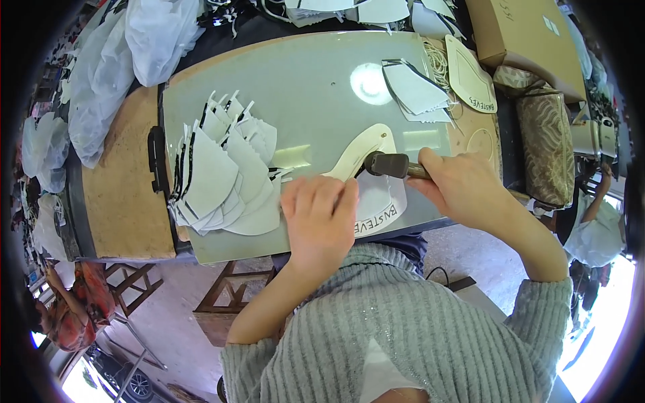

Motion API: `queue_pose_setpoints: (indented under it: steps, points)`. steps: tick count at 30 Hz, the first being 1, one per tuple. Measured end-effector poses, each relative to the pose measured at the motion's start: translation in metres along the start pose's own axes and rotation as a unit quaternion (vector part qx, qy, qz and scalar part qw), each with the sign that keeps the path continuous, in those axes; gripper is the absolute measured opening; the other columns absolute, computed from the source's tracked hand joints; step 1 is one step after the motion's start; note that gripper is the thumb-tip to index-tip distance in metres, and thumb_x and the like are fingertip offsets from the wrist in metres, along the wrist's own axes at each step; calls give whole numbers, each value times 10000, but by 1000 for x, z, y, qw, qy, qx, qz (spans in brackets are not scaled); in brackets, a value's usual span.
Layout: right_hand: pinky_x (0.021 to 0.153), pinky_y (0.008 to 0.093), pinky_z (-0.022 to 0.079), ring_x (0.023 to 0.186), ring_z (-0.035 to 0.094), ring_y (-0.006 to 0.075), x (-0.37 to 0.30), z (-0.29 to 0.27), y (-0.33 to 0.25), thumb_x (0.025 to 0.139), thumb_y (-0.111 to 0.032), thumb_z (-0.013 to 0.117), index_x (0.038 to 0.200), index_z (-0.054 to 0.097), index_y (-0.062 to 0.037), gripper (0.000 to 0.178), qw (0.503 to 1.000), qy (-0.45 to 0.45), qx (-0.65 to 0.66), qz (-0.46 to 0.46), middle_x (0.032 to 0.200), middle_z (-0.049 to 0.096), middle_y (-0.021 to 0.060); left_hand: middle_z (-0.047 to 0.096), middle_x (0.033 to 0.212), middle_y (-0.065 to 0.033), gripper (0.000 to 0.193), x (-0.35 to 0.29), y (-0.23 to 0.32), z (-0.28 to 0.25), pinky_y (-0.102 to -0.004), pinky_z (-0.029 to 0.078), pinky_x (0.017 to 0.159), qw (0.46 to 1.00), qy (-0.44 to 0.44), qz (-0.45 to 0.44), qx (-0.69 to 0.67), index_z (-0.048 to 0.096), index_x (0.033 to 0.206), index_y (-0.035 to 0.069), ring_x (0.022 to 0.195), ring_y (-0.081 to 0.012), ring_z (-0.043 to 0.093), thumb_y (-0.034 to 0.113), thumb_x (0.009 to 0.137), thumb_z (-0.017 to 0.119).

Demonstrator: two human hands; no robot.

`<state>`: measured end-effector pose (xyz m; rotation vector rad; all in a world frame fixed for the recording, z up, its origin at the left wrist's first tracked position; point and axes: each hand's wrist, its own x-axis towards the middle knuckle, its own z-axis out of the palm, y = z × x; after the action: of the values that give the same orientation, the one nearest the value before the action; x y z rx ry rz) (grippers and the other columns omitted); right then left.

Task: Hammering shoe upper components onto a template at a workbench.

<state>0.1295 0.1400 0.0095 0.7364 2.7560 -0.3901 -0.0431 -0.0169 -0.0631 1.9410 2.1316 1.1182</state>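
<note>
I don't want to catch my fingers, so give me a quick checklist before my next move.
1. Hammer held securely: ok as far as shows; the right grip is closed around its handle.
2. Left grip at the cream template: ok, at its left side.
3. Left fingers well away from the hammer: not ok, they look close to its head.
4. White piece aligned on the template: cannot tell, partly covered.
5. Small stack of white pieces apart from the template: ok, beyond it.
</note>
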Motion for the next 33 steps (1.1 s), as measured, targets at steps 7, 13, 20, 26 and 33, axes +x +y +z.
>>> queue_pose_setpoints:
  steps: [7, 13, 20, 26, 33]
  points:
    - [483, 432, 465, 544, 631, 320, -1, -7, -14, 952, -390, 568, 867, 492, -48, 360, 1000, 24, 11, -6, 611, 624, 113, 572, 975, -74, 271, 0, 1, 2, -443, 446, 897, 987, -24, 110, 116, 681, 986, -15, 948, -245, 575, 63, 726, 683]
    - [481, 432, 462, 537, 630, 319, -3, -8, -15, 952, -381, 571, 872, 512, -42, 353, 999, 19, 48, -5, 615, 628, 118, 572, 964, -106, 235, 2, 2, 0, -459, 447, 927, 986, -32, 121, 114, 669, 958, -42, 959, -260, 564, 71, 754, 647]
    - [558, 473, 465, 594, 616, 378, -7, -11, -8, 923, -310, 621, 875, 510, -26, 309, 998, -53, 19, 39, 615, 604, 163, 590, 971, -79, 242, 1, -5, -7, -411, 429, 852, 999, -20, -19, -35, 685, 1012, 19, 945, -267, 565, 54, 773, 707]
    - [563, 481, 478, 562, 621, 376, -10, -5, -3, 938, -353, 593, 864, 524, -27, 341, 999, -21, 38, 29, 583, 598, 150, 616, 925, -84, 265, -3, -7, -1, -397, 409, 832, 998, 1, 51, 22, 666, 1027, 35, 895, -291, 569, 76, 775, 736]
    - [548, 479, 463, 592, 615, 388, -13, 2, -2, 940, -326, 599, 875, 507, -18, 328, 996, -20, 85, 37, 611, 597, 171, 593, 824, -50, 180, 29, -6, 3, -388, 388, 753, 998, -64, -17, -6, 609, 905, 66, 776, -247, 538, 95, 781, 737]
